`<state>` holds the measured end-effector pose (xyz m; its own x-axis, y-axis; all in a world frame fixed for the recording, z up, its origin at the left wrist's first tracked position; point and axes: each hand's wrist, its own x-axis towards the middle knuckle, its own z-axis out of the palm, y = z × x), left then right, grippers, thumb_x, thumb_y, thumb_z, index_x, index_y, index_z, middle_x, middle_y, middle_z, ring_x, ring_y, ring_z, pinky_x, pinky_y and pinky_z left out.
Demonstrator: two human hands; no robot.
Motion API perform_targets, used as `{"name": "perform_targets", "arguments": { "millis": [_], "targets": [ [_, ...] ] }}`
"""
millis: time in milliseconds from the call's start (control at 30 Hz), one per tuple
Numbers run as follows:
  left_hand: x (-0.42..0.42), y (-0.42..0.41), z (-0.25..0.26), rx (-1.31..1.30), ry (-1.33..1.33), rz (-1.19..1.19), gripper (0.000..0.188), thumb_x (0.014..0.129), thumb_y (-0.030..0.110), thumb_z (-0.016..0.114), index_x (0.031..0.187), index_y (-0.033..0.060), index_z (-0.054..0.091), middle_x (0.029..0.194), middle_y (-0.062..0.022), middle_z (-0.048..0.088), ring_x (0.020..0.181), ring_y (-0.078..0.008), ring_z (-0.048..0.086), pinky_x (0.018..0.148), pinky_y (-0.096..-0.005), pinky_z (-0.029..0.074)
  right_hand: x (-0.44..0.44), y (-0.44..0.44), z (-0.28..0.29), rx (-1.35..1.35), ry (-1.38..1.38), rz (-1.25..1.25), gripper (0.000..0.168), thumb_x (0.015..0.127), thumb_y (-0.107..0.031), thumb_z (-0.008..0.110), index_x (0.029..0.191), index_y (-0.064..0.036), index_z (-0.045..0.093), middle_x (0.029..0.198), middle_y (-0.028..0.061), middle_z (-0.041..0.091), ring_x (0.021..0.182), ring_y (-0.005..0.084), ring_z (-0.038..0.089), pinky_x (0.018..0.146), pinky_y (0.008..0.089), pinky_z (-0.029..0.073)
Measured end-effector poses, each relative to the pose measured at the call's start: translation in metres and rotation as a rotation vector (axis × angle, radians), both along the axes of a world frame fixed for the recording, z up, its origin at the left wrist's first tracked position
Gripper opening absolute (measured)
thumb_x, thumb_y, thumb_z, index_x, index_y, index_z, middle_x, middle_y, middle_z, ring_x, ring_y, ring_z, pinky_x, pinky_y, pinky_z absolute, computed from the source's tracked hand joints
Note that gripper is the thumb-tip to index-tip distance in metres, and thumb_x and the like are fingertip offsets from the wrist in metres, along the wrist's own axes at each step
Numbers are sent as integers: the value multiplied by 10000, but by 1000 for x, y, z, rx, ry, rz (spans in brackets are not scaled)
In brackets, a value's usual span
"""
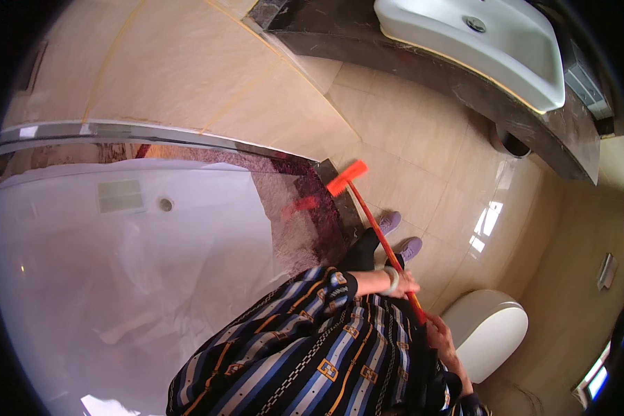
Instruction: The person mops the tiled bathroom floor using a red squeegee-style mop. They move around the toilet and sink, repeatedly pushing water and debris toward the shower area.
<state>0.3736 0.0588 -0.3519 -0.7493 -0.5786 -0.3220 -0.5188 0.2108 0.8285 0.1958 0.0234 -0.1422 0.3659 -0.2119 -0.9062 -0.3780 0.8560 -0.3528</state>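
Observation:
A floor brush with an orange head (pixel 347 178) and a long red handle (pixel 373 222) runs slantwise in front of me. Its head is over the dark stone threshold (pixel 346 200) beside the glass, near the tiled floor. My left hand (pixel 404 283), with a pale bangle at the wrist, is wrapped around the shaft partway up. Closer to my body, my right hand (pixel 439 335) grips the upper end of the same handle. That end is partly hidden by my hand and clothing. My purple shoes (pixel 401 236) stand on the tiles just right of the handle.
Left of me, a glass panel shows a white basin floor with a drain (pixel 165 204) and purple shaggy material (pixel 317 229). A white toilet (pixel 486 330) is close on my right. Ahead, a dark stone counter (pixel 447 88) carries a white sink (pixel 478 47), with a bin (pixel 512 143) below.

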Motion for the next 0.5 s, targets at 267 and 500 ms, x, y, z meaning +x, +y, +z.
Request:
{"name": "perform_targets", "arguments": {
  "millis": [267,500],
  "targets": [
    [47,-33,13,111,-294,-93,163,691,131,566,853,152,568,889,-94,547,920,-293,465,818,-378,374,-10,31,-98,-95,-302,-95,380,846,-209,515,1196,-89,432,786,16,548,593,66,462,517,193,362],
    [-53,-32,46,23,-38,-165,332,683,169,586,988,150,457,963,-73,487,982,-287,433,763,-445,417,-47,0,32,479,-81,-577,304,867,-113,430,1160,-195,416,711,61,504,449,67,348,326,141,244]
  ]
}}
